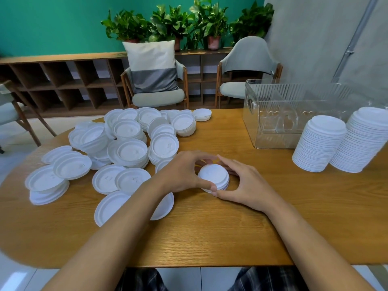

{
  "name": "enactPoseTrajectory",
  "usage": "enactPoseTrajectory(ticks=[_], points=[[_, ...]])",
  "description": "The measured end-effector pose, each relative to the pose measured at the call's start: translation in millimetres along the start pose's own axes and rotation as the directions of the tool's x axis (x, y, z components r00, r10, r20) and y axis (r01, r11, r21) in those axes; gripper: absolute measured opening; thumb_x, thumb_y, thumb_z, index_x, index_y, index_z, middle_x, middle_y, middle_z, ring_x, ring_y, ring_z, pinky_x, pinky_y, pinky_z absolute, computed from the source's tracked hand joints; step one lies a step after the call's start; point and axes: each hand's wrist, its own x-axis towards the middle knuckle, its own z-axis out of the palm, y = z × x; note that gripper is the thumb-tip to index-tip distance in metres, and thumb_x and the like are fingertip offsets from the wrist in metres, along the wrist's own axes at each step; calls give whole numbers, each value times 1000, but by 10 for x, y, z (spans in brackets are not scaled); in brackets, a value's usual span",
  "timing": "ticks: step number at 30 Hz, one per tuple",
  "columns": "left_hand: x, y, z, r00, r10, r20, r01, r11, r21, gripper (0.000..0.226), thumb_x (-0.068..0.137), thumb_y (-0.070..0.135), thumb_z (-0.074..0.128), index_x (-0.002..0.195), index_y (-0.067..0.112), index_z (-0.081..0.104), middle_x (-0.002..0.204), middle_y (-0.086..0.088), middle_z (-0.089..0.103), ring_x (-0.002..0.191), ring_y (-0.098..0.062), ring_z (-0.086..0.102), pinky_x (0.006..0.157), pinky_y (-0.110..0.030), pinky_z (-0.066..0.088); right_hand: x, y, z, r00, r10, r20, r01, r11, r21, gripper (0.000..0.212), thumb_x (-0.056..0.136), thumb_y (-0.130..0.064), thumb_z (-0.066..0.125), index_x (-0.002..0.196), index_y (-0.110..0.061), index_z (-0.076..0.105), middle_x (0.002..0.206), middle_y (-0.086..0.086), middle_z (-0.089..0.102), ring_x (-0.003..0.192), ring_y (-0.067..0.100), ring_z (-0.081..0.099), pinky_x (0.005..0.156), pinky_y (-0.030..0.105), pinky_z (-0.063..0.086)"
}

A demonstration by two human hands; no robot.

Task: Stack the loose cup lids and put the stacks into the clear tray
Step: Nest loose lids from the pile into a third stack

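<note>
A short stack of white cup lids [214,177] sits on the wooden table [210,232] at its middle. My left hand [182,173] curls round the stack's left side, thumb at the front. My right hand [241,183] cups its right side, thumb meeting the left thumb. Several loose white lids [128,152] lie in a pile across the table's left half, some nested in small stacks. The clear ribbed tray [273,114] stands at the back right with no lids in it. Two tall lid stacks [319,143] [365,139] stand to the tray's right front.
Two chairs [159,80] [247,66] stand behind the table, one with a cushion. A low wooden shelf with potted plants [172,24] runs along the green wall. A third chair [10,110] is at the far left. The table's near edge is close to my lap.
</note>
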Motion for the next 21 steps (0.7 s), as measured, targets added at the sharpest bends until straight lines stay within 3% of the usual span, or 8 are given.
enactPoseTrajectory(ticks=[5,10,15,18,21], points=[[17,-35,3,1000,-17,15,18,999,-42,88,68,36,98,147,28,59,137,9,66,125,-1,61,101,-10,48,-9,-2,3,1000,-11,-4,11,998,-68,89,75,-55,88,151,-28,52,139,-27,55,127,-12,48,98,-2,29],[25,-87,12,999,-21,25,23,997,-72,87,69,28,99,147,28,59,137,9,66,127,0,60,103,-9,45,-12,-7,5,1000,-4,-9,3,997,-75,81,78,-48,88,149,-29,55,139,-28,55,123,-23,44,99,-4,26],[47,-102,21,999,-23,34,25,998,-59,88,69,26,99,146,24,59,136,9,67,126,3,59,100,-7,46,-20,6,-3,1000,20,-1,-20,994,-109,82,79,-50,87,152,-31,52,148,-24,50,131,-16,37,107,0,26],[66,-81,25,999,-24,33,24,1000,-3,90,68,30,99,148,25,57,138,9,67,127,1,59,101,-15,51,-9,40,-2,999,34,5,-33,991,-131,82,79,-50,87,152,-33,52,152,-16,48,132,-16,28,100,-6,15],[21,-70,56,999,-25,21,24,1000,13,87,72,30,97,149,23,57,142,7,64,130,-4,58,106,-22,50,-5,26,7,999,43,-1,-43,992,-120,82,78,-50,87,151,-33,53,153,-14,50,135,-10,36,102,-1,20]])
